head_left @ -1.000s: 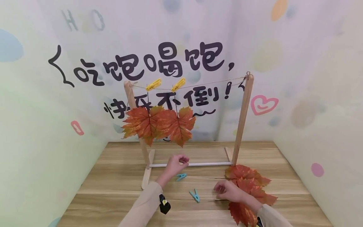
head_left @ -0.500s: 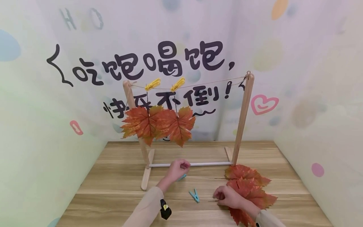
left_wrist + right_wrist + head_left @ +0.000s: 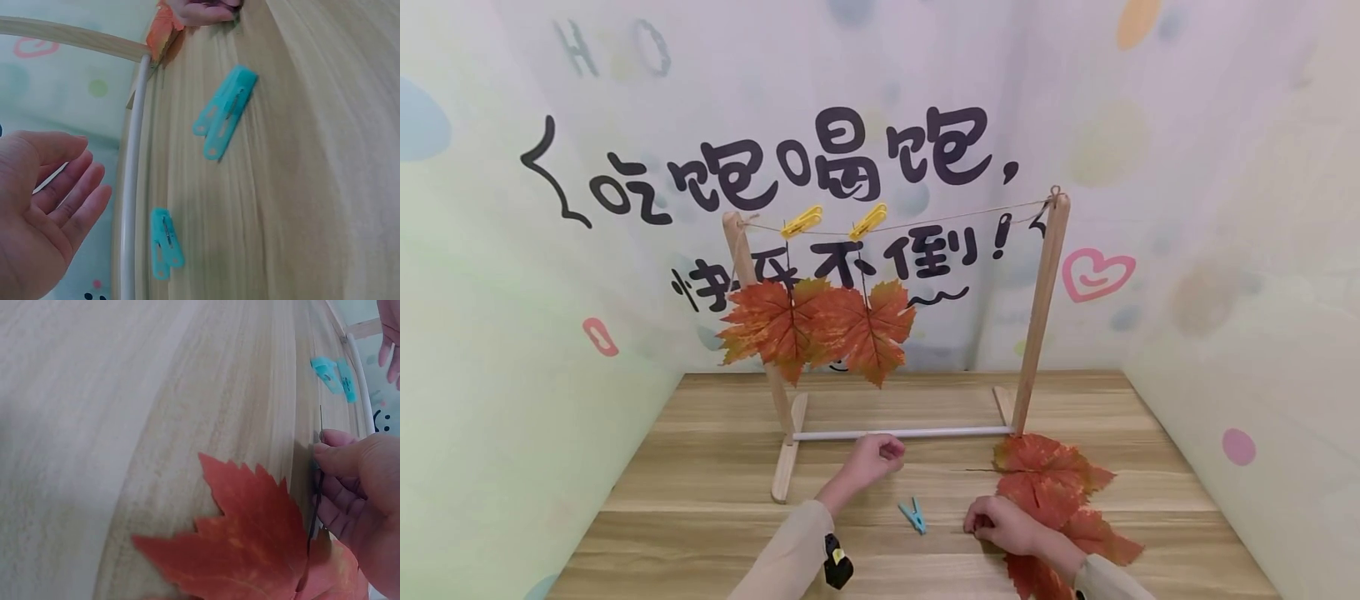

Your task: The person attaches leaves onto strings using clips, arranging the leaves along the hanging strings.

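Observation:
My right hand [image 3: 1009,525] pinches the thin dark stem of a red autumn leaf [image 3: 250,540] between thumb and forefinger. That leaf lies among several overlapping leaves [image 3: 1051,462] at the right of the table. My left hand [image 3: 874,461] hovers near the rack's white crossbar [image 3: 955,432], fingers loosely bent with nothing in them. One teal clothespin [image 3: 913,516] lies between the hands. The left wrist view shows a second teal clothespin [image 3: 165,244] closer to the bar; the left hand hides it in the head view.
A wooden rack [image 3: 1041,317] stands behind the hands with a string [image 3: 955,220] across its top. Two yellow clothespins [image 3: 802,222] hold two orange-red leaves [image 3: 868,329] hanging at the left half of the string. Printed curtains surround the wooden table [image 3: 700,492].
My right hand has moved slightly down and taken hold of a leaf stem; that leaf has shifted a little right. My left hand has lowered towards the front, covering one teal clothespin.

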